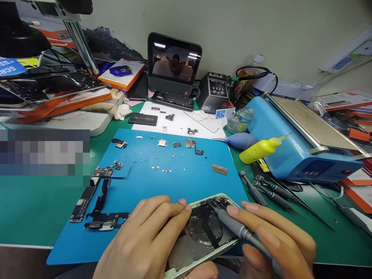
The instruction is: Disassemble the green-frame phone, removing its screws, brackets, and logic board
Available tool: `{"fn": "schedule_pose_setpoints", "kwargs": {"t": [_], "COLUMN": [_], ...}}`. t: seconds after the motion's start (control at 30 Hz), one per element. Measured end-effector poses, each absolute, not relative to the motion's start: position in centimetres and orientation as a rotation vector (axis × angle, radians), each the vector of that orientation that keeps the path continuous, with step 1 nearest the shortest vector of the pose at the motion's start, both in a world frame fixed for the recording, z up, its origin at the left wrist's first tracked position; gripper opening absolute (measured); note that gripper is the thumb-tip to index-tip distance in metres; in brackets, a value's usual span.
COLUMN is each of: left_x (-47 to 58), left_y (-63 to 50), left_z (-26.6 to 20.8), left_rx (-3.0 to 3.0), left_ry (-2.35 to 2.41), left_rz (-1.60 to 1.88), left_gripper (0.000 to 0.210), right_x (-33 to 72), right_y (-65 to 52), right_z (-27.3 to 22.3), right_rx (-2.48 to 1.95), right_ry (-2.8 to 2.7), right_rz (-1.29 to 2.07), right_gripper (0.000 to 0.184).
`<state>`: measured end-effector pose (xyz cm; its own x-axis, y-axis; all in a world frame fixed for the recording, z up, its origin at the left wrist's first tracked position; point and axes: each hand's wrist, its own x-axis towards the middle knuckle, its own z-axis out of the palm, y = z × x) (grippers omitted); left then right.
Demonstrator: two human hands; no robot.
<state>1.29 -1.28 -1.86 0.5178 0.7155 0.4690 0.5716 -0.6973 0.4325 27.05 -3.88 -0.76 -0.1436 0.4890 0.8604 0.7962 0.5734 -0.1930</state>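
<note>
My left hand (151, 236) grips a phone housing (186, 255) by its left side, fingers over the near edge and thumb below. The housing is pale-framed and opened up, with a round black coil area (205, 228) in its middle. In my right hand (276, 236) is a grey screwdriver (232, 224), held like a pen, its thin tip at the housing's upper inside edge. Whether the tip sits in a screw is too small to tell. On the blue mat (162, 190) lie a logic board (84, 203), a charging-port flex (107, 223) and several tiny screws and brackets.
Past the mat a battery (143, 119) lies on white paper. At right are a blue air blower (241, 140), a yellow bottle (258, 150), several screwdrivers and tweezers (305, 205), and a blue heating machine (302, 155). A smart display (174, 62) and a soldering station (213, 93) stand behind.
</note>
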Motion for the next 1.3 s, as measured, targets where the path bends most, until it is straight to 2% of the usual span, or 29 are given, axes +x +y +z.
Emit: {"fn": "schedule_pose_setpoints", "kwargs": {"t": [0.13,0.3,0.43,0.5,0.63,0.67,0.7,0.8,0.87,1.17,1.3], "left_x": [1.3,1.4,1.9,2.2,3.7,4.2,4.8,6.3,6.8,5.0,4.3], "left_y": [-1.5,-2.4,-3.2,-3.4,-3.2,-3.1,-3.0,-3.0,-3.1,-4.7,-5.2], "left_z": [-2.0,-2.0,-2.1,-2.2,-2.0,-1.8,-1.6,-0.7,-0.3,-1.1,-0.7], "left_rx": [2.537,2.630,2.778,2.798,2.840,2.830,2.804,2.659,2.603,2.635,2.643], "left_ry": [1.114,1.167,1.239,1.306,1.304,1.319,1.350,1.460,1.472,1.511,1.477], "left_rz": [0.937,0.821,0.680,0.648,0.676,0.679,0.674,0.643,0.653,0.733,0.767], "left_gripper": [0.051,0.059,0.070,0.078,0.111,0.114,0.111,0.082,0.075,0.093,0.090], "right_x": [26.3,24.9,25.3,25.6,25.8,25.8,25.8,25.9,26.1,27.1,27.2], "right_y": [-3.3,-2.5,-2.5,-2.8,-3.3,-3.4,-3.4,-3.3,-3.2,-2.9,-2.9], "right_z": [-0.7,-0.7,-0.3,-0.3,-0.5,-0.6,-0.6,-0.5,-0.3,0.1,0.1], "right_rx": [-1.120,-1.074,-1.174,-1.235,-1.238,-1.224,-1.210,-1.173,-1.130,-0.958,-0.959], "right_ry": [-1.773,-1.068,-0.846,-0.833,-0.811,-0.795,-0.779,-0.739,-0.697,-0.479,-0.478], "right_rz": [-0.170,-0.166,0.156,0.235,0.289,0.295,0.305,0.324,0.316,0.295,0.316], "right_gripper": [0.046,0.039,0.042,0.045,0.044,0.044,0.045,0.049,0.049,0.052,0.052]}}
